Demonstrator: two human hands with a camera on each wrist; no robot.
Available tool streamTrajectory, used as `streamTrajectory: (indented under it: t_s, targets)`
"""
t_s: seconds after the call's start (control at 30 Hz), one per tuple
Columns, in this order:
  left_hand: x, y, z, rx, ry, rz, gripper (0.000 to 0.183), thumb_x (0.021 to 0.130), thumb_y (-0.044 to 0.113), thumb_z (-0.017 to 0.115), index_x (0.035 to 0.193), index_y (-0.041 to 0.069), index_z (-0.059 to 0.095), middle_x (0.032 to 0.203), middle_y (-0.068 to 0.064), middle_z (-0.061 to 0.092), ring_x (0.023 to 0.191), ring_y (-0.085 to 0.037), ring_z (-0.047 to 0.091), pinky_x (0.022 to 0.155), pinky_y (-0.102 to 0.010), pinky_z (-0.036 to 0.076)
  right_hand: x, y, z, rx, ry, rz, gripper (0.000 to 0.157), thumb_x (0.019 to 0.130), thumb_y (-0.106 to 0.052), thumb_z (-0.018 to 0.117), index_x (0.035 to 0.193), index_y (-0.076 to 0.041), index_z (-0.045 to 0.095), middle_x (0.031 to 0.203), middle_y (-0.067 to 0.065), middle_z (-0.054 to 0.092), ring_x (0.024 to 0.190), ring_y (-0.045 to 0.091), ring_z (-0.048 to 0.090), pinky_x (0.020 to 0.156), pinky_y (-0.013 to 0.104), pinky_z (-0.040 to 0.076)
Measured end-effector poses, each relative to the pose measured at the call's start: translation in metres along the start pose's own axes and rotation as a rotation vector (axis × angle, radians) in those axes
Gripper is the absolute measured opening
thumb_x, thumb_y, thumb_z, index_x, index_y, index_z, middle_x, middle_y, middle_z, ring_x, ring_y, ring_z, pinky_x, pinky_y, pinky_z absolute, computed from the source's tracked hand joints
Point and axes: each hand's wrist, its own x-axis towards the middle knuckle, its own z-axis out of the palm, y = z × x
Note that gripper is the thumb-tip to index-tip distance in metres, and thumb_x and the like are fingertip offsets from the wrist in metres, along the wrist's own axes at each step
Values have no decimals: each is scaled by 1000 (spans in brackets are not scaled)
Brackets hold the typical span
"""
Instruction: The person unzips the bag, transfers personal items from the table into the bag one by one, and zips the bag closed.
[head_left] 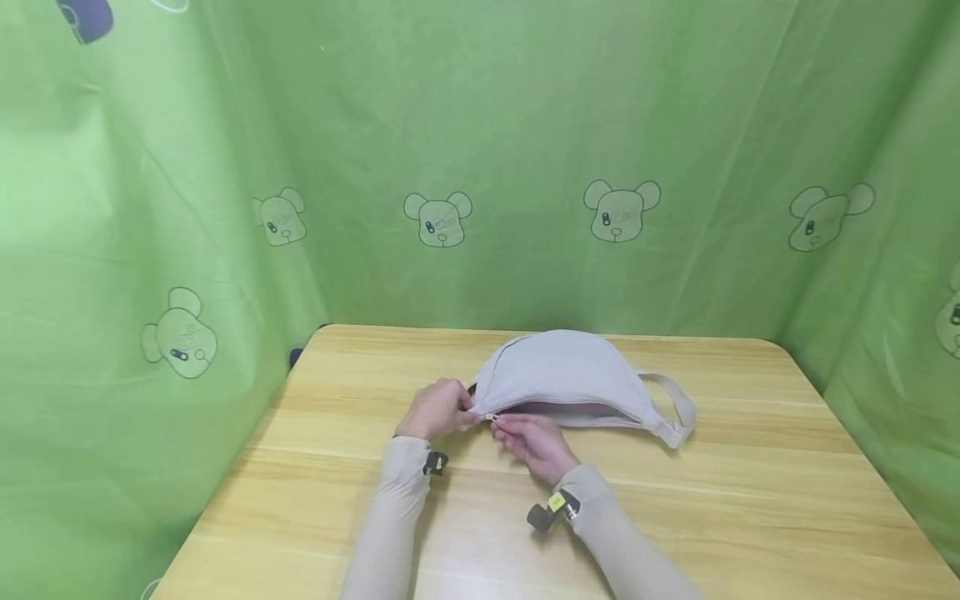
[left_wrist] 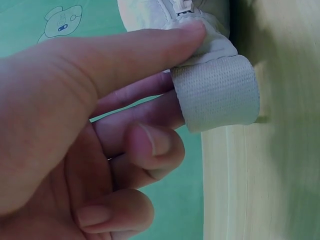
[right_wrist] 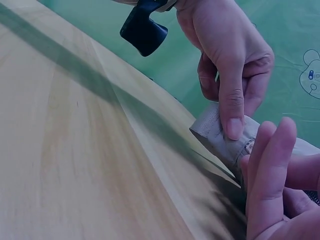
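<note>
A pale grey belt bag (head_left: 558,367) lies on the table with its front zip gaping into a long dark slit. My left hand (head_left: 437,408) grips the bag's left end, thumb on top, beside the zip. In the left wrist view the thumb presses the fabric just above a webbing strap (left_wrist: 220,95), and the other fingers curl below. At that same end, my right hand (head_left: 538,446) pinches the metal zip pull (head_left: 491,417) between thumb and forefinger. The right wrist view shows both hands close together there, with the right fingers (right_wrist: 272,175) partly covering the zip.
A loop of strap (head_left: 684,404) sticks out from the bag's right end. The wooden table (head_left: 750,500) has green curtains (head_left: 525,108) with bear prints behind it and along both sides. Black wrist devices (head_left: 542,517) sit on both sleeves.
</note>
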Motion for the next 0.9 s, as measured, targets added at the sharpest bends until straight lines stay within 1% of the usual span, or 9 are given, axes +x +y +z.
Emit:
streamTrajectory:
  t_s: [0.2,0.33,0.43,0.63,0.77,0.9]
  targets:
    - [1,-1,0,-5,4,4,9,86,29,84,83,21,81,68,12,68,61,-9,55,61,-27,45,-1,-2,0,-8,-15,-4,34,96,-2,66,128,10,61,93,3,79,79,8,73,71,16,60]
    - [1,-2,0,-6,-1,1,9,86,29,84,83,21,81,68,11,68,60,-9,55,60,-27,45,0,-1,-2,-8,-21,-8,32,96,-2,66,126,10,61,91,2,78,77,7,72,69,15,59]
    - [0,-2,0,-11,-6,-3,9,86,29,84,84,21,81,68,11,68,60,-9,55,60,-27,45,1,-1,-4,-6,-16,-6,30,96,-2,66,123,9,63,90,2,78,76,6,72,67,14,59]
    - [-1,-2,-1,-17,-13,-5,10,86,30,83,83,21,81,67,11,68,59,-10,53,58,-28,44,1,-1,-4,-6,-2,-5,26,94,-2,67,120,6,66,90,3,78,76,7,73,66,14,59]
    - [-1,-2,-1,-15,-21,-9,10,86,30,83,83,21,81,67,12,67,59,-9,53,58,-28,43,0,-2,-5,-4,8,-8,26,94,0,67,119,7,66,90,4,79,77,8,73,66,15,59]
    - [-1,-2,-1,-11,-21,-12,10,86,31,84,82,22,80,67,12,67,59,-10,52,58,-27,43,0,-3,-6,-11,4,-11,30,94,0,67,122,9,64,89,3,79,76,8,73,64,15,58]
